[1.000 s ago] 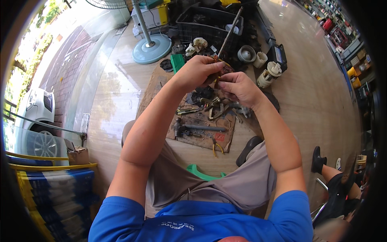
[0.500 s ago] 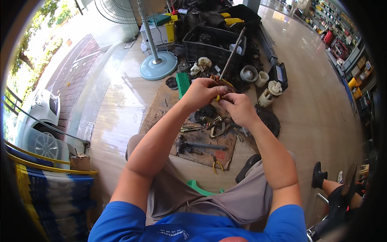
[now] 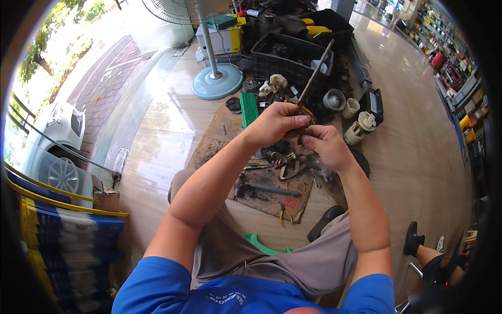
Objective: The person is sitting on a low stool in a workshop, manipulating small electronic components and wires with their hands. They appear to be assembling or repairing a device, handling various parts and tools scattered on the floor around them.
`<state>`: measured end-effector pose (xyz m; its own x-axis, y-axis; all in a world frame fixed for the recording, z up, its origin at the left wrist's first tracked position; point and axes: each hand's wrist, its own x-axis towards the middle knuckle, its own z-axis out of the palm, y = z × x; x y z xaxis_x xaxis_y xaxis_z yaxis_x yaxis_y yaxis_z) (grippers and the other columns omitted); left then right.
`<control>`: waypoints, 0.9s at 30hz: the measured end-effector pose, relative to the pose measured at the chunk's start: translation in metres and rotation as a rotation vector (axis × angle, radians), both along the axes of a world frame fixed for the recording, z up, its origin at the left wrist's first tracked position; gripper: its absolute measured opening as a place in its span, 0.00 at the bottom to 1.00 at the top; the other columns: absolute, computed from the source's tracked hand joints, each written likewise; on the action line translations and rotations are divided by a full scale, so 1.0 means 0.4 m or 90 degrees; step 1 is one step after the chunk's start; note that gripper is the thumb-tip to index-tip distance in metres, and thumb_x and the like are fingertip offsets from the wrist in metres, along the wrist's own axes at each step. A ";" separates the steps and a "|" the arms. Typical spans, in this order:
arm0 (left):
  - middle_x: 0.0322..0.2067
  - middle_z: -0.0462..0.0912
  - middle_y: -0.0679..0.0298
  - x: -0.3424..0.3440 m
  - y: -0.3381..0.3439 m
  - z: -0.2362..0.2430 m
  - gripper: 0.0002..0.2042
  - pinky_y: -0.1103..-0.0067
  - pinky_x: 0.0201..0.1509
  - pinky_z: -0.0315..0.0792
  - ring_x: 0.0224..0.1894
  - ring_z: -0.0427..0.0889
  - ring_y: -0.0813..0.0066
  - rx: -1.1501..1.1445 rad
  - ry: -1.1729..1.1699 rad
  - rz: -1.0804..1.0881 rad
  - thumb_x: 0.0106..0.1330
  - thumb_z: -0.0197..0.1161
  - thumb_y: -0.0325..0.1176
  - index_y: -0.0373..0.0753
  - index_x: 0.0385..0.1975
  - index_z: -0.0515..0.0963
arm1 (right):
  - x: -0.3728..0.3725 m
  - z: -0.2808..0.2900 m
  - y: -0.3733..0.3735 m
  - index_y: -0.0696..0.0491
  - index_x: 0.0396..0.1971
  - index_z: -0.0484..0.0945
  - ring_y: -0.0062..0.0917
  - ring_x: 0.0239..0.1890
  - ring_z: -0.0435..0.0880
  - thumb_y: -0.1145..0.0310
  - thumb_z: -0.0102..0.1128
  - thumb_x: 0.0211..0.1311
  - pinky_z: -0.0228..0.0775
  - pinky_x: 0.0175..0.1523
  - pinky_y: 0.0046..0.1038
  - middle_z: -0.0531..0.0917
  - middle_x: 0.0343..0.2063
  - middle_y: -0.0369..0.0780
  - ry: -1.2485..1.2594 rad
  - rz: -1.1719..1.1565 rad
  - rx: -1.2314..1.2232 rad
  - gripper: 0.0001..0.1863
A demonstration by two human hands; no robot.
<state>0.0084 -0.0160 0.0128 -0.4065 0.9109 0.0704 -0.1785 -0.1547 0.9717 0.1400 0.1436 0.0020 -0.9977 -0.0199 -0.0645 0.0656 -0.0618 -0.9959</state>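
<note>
My left hand [image 3: 280, 123] is closed round a small reddish-brown and yellow part [image 3: 299, 111], thumb on top. A long thin metal rod [image 3: 316, 70] rises from it to the upper right. Just below and to the right, my right hand [image 3: 327, 146] pinches the same part's lower end; its finer detail is hidden by my fingers. Beneath them lies a dirty cardboard sheet [image 3: 209, 146] with clamp-like tools [image 3: 290, 167], a hammer [image 3: 266, 188] and yellow-handled pliers [image 3: 285, 214]. A green plastic piece [image 3: 248, 110] lies behind my left hand.
A pedestal fan [image 3: 217, 78], a black crate [image 3: 287, 52], a metal cage wheel [image 3: 333, 99] and a cream cylindrical part [image 3: 358, 128] stand beyond. Stacked blue packs [image 3: 73, 240] are at left, a white car [image 3: 63, 131] outside, another person's leg [image 3: 426, 248] at right, shelves [image 3: 439, 42] behind.
The whole view has shifted slightly down and right. My hands sit a little lower relative to the background, both still on the same part.
</note>
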 end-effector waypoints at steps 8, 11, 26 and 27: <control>0.25 0.76 0.68 -0.021 0.004 -0.040 0.10 0.87 0.25 0.62 0.22 0.69 0.84 0.086 -0.091 -0.087 0.72 0.61 0.36 0.34 0.36 0.79 | 0.007 0.003 -0.011 0.57 0.46 0.82 0.08 0.20 0.62 0.61 0.65 0.67 0.50 0.24 0.14 0.71 0.21 0.24 0.003 0.033 -0.058 0.15; 0.25 0.77 0.69 -0.031 -0.001 -0.042 0.11 0.87 0.24 0.62 0.21 0.69 0.85 0.084 -0.108 -0.092 0.72 0.61 0.37 0.34 0.38 0.79 | 0.010 0.035 -0.052 0.59 0.45 0.82 0.11 0.28 0.73 0.66 0.63 0.68 0.66 0.34 0.18 0.80 0.26 0.28 0.049 0.000 -0.024 0.13; 0.17 0.70 0.74 0.009 0.012 0.007 0.17 0.85 0.20 0.55 0.18 0.63 0.89 -0.038 0.067 0.137 0.77 0.52 0.42 0.36 0.31 0.79 | 0.002 0.044 -0.091 0.61 0.34 0.83 0.10 0.29 0.71 0.73 0.63 0.65 0.65 0.35 0.19 0.80 0.25 0.29 0.066 -0.135 0.222 0.06; 0.17 0.70 0.75 0.008 0.014 0.008 0.17 0.85 0.20 0.54 0.18 0.62 0.89 -0.058 0.051 0.126 0.77 0.52 0.42 0.36 0.32 0.79 | 0.002 0.040 -0.090 0.61 0.34 0.83 0.10 0.29 0.71 0.74 0.63 0.65 0.65 0.35 0.19 0.80 0.25 0.29 0.064 -0.142 0.214 0.06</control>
